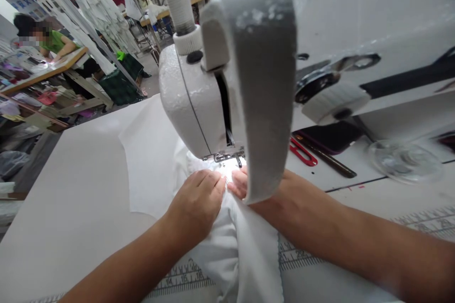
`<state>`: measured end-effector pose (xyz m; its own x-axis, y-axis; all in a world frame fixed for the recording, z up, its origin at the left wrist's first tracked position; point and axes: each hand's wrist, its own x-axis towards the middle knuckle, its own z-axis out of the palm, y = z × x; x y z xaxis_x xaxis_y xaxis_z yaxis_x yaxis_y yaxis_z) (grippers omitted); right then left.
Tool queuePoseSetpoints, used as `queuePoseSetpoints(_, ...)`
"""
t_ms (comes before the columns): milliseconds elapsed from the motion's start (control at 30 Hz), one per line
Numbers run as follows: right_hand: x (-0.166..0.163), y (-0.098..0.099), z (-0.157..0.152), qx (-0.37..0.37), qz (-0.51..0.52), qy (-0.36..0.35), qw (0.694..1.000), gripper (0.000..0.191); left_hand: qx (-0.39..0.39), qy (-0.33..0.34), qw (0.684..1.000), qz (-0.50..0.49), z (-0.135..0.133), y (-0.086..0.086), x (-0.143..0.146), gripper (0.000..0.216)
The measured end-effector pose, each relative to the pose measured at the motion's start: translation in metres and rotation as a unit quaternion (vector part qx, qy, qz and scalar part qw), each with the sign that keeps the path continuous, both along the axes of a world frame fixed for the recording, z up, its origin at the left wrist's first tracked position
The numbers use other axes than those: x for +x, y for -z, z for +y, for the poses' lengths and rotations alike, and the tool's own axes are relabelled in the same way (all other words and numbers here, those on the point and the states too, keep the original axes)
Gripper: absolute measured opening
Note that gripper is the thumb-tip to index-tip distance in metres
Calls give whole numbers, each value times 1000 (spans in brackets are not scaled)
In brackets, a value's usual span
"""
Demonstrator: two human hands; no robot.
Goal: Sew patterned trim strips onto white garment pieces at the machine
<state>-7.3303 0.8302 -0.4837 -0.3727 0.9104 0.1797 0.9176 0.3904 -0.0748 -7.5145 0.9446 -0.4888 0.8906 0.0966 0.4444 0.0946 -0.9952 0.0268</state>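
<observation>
Head view. White cloth (256,246) runs from the table's near side up to the lit needle area of the sewing machine (188,99), bunched in folds below my fingers. My left grip (197,201) lies over it, fingers close together and bent, tips on the cloth just before the presser foot (229,157); cannot tell whether it pinches or only presses. My right grip (239,182) sits just beside, fingers curled at the cloth, part hidden behind the machine's upright grey piece (266,90); how tightly closed, cannot tell.

A flat white panel (151,165) lies on the table (64,189), left of the folds. Ruler markings (185,278) cross the surface under my forearms. Right of the machine head: a red tool (304,152), a dark slim rod (334,163), a clear round dish (407,161). Far left, a person in green (55,42) works at another table.
</observation>
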Motion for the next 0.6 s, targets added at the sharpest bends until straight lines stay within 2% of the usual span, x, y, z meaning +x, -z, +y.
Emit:
queuePoseSetpoints(200, -1, -2, 3, -61, 65, -17, 996, 18, -21, 15, 999, 33, -4, -13, -4, 20)
queuePoseSetpoints(300, 2, -5, 4, -47, 81, -17, 995, 13, -47, 42, 996, 64, -11, -19, -14, 31)
queuePoseSetpoints(367, 4, -4, 5, -35, 78, -32, 996, 13, -48, 48, 995, 69, -15, -20, -21, 26)
queuePoseSetpoints(433, 5, -3, 7, -29, 73, -49, 996, 15, -46, 46, 996, 62, -19, -22, -25, 15)
queuePoseSetpoints(533, 2, -3, 6, -19, 39, -49, 998, 24, -51, 51, 997, 41, -20, -32, -22, 16)
queuePoseSetpoints(600, -1, -4, 4, 17, -4, -48, 999, 36, -54, 66, 996, 36, -19, -42, -17, 19)
